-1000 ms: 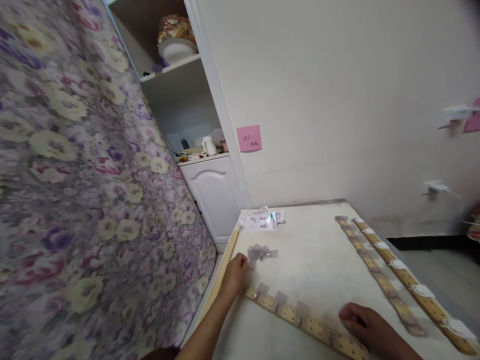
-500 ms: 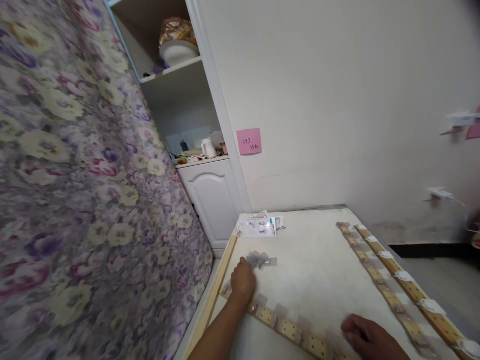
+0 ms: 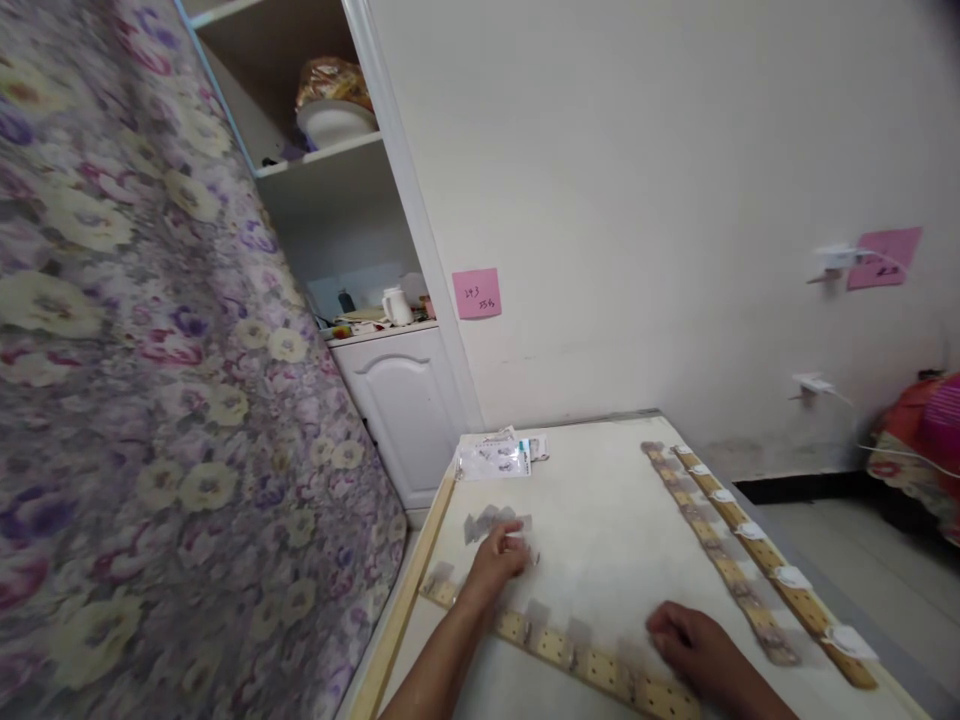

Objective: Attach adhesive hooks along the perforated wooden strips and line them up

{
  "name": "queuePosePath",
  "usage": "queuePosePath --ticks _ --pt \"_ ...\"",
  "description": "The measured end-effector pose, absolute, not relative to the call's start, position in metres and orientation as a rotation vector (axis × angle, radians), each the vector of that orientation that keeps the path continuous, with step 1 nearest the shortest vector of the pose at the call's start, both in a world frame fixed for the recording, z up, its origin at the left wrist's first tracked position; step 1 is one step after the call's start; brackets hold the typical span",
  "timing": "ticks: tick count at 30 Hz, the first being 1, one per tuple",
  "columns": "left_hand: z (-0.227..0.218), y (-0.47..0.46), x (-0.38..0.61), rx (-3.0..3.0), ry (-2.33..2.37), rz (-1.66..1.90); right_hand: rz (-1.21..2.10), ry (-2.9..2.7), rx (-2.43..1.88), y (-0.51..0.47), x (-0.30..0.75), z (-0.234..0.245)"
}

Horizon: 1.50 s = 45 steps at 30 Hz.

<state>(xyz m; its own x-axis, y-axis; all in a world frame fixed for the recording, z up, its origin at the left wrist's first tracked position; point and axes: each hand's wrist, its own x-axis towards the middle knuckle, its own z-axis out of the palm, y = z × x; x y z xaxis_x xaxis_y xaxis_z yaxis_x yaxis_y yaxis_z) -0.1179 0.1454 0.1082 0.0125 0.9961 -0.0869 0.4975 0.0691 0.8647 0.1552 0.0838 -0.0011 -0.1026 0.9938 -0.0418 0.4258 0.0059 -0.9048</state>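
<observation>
My left hand (image 3: 499, 556) is over the board's left side, fingers bent together beside a small pile of clear, greyish pieces (image 3: 481, 523). A tiny glint shows by its fingertips, too small to name. At the lower right my right hand (image 3: 684, 640) is curled closed; whatever its fingers may hold is hidden. It hovers by the right end of a light wooden strip (image 3: 551, 643) with drilled holes, along which several clear pieces with small metal parts are set.
On the right lie another strip with clear pieces (image 3: 712, 548) and a wooden strip with white hooks (image 3: 780, 575). Printed packets (image 3: 491, 460) rest at the far left corner of the pale board (image 3: 592, 500). A floral curtain (image 3: 187, 400) hangs on the left.
My left hand has moved right across the pile's near side, baring the pile's left part. My right hand stays near the front strip, still curled. The camera view has turned slightly right.
</observation>
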Motion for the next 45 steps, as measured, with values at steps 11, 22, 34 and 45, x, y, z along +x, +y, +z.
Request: queuePosePath --ticks 11,22,34,45 --pt "0.126 0.07 -0.044 0.799 0.584 0.795 1.306 -1.178 -1.022 0.073 0.149 0.062" --pt "0.107 0.043 -0.022 0.719 0.463 0.734 1.559 -1.202 -0.831 0.054 0.145 0.078" --pt "0.065 0.015 0.0 0.613 0.701 0.782 1.559 -1.157 -0.954 0.046 0.166 0.079" --pt "0.018 -0.004 0.022 0.687 1.036 0.618 1.433 -1.321 -1.268 0.051 0.186 0.038"
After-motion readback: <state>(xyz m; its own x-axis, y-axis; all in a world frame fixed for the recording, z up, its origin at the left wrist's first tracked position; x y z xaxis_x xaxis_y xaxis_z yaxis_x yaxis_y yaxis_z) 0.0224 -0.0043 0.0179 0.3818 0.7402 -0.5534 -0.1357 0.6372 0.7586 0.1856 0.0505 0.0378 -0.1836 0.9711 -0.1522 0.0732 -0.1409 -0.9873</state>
